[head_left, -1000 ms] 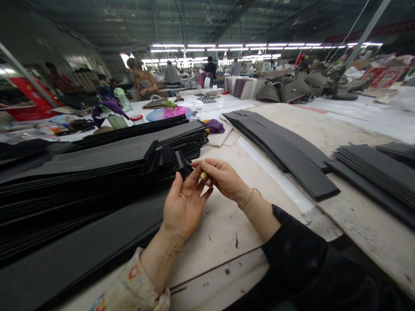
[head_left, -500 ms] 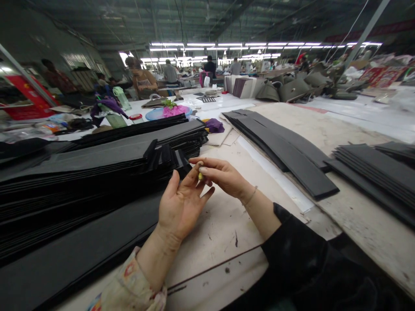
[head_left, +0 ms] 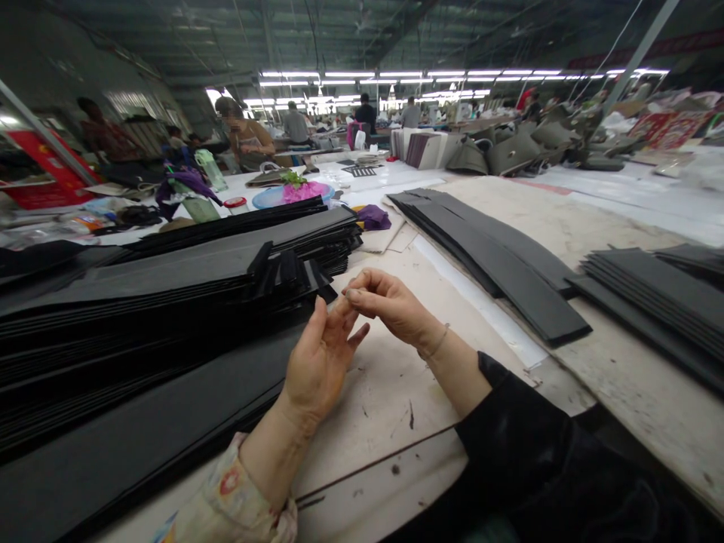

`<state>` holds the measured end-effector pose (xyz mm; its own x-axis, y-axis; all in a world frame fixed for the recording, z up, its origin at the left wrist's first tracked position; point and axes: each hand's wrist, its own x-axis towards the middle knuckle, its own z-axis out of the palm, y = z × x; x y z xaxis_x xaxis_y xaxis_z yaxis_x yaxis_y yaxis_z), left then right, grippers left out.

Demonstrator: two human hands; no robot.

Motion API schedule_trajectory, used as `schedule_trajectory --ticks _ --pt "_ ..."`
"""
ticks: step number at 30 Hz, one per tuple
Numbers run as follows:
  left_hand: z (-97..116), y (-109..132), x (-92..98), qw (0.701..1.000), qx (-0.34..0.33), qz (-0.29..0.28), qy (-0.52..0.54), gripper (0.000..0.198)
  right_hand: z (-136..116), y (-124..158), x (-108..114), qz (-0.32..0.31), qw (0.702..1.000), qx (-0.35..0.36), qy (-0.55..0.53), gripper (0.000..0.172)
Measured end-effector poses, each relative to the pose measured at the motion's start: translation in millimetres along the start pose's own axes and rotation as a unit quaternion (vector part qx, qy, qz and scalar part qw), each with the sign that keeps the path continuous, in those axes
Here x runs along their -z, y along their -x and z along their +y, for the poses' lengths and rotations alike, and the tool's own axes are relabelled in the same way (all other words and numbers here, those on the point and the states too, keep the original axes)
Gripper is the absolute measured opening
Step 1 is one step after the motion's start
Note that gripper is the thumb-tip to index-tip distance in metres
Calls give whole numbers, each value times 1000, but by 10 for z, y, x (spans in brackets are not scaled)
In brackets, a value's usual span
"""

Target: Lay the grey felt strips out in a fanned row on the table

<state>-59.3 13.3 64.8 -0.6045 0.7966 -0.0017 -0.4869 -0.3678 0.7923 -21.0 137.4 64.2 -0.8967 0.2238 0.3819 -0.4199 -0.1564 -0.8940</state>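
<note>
left hand (head_left: 320, 362), right hand (head_left: 393, 302) touching over worktable (head_left: 385, 452) beside black strip stacks (head_left: 170, 302)

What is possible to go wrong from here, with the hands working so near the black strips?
The left hand sits right beside the tall stack of black strips, so a careless move might knock its loose ends out of line. The right hand's fingers meet the left hand, hiding anything small held there; it might drop unnoticed among the dark strips.
</note>
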Motion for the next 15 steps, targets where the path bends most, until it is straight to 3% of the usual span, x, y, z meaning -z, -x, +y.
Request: schedule_trajectory --ticks 7,12,15 --pt "-64 -17 -14 998 0 -1 -57 39 53 -25 -37 68 997 -2 20 33" --pt "25 -43 -6 999 32 10 24 42 46 -43 -8 35 997 -29 -60 32" --pt "83 -43 -8 997 44 16 63 43 17 -54 20 65 992 -27 -104 29"
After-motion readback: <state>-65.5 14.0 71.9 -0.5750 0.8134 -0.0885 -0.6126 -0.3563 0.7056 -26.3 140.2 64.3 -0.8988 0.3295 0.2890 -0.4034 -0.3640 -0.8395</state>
